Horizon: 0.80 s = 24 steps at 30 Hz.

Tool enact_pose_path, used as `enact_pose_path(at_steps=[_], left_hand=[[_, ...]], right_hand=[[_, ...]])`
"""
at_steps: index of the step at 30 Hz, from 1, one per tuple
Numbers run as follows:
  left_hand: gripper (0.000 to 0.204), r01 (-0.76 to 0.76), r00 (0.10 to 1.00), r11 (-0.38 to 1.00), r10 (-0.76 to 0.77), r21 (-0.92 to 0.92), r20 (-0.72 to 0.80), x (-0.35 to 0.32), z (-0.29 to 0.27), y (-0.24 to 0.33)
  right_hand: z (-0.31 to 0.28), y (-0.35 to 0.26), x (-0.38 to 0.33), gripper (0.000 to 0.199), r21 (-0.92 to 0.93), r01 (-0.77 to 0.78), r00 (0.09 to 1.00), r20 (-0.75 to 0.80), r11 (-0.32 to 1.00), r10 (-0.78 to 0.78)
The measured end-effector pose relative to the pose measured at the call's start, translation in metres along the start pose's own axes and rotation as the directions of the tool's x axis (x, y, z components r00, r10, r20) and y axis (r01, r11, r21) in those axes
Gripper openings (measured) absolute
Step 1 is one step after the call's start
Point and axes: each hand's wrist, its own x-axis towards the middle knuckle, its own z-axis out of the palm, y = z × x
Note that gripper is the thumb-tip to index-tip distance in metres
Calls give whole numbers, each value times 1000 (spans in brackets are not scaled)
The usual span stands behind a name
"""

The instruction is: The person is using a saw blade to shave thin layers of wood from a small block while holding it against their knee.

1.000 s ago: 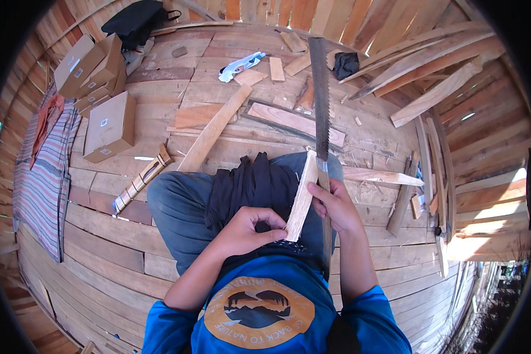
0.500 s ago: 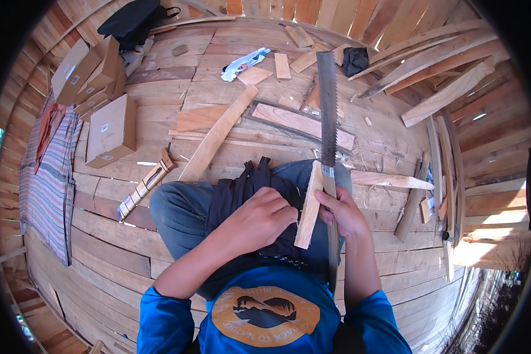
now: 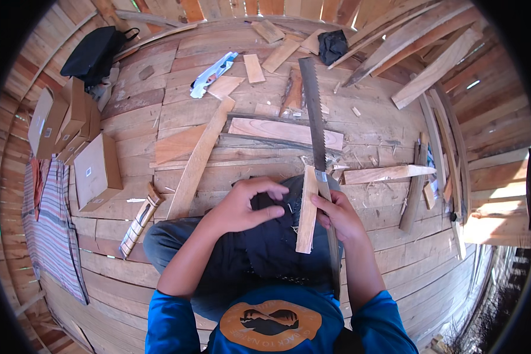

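Observation:
My right hand (image 3: pixel 340 216) is closed round a short pale wood block (image 3: pixel 307 219), its thumb lying on the block's face. Alongside the block, in the same grip, runs a hand saw (image 3: pixel 314 112) with a long dark toothed blade pointing away from me and a long handle passing back toward my body. My left hand (image 3: pixel 248 202) hovers over my lap to the left of the block, fingers curved and apart, holding nothing. A dark cloth (image 3: pixel 259 245) lies across my lap beneath it.
A long plank (image 3: pixel 202 156) and a shorter board (image 3: pixel 283 131) lie on the wooden floor ahead. Cardboard boxes (image 3: pixel 98 171) and a black bag (image 3: pixel 94 56) stand left. More lumber (image 3: pixel 416 62) leans at the far right. A sheathed blade-like item (image 3: pixel 140 223) lies near my left knee.
My left hand has moved slightly left, away from the block, and its fingers have opened. My right hand keeps the block and saw. The view has shifted a little.

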Motion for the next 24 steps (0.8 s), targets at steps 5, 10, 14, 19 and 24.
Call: enact_pose_path(at_steps=[5, 10, 14, 19, 24], left_hand=[[33, -54, 993, 981, 72, -188, 94, -9, 26, -12], [15, -157, 983, 957, 175, -243, 54, -13, 25, -21], [12, -121, 987, 989, 129, -83, 95, -20, 21, -17], [14, -184, 983, 977, 179, 110, 48, -27, 21, -16], [15, -154, 987, 981, 147, 120, 58, -25, 18, -23]], right_hand=[[2, 5, 7, 25, -22, -43, 998, -54, 999, 42], [12, 7, 13, 26, -57, -76, 994, -82, 995, 71], [15, 9, 16, 25, -80, -101, 993, -76, 992, 95], [16, 10, 19, 25, -110, -132, 991, -19, 985, 131], [13, 15, 22, 24, -134, -162, 987, -19, 978, 160]])
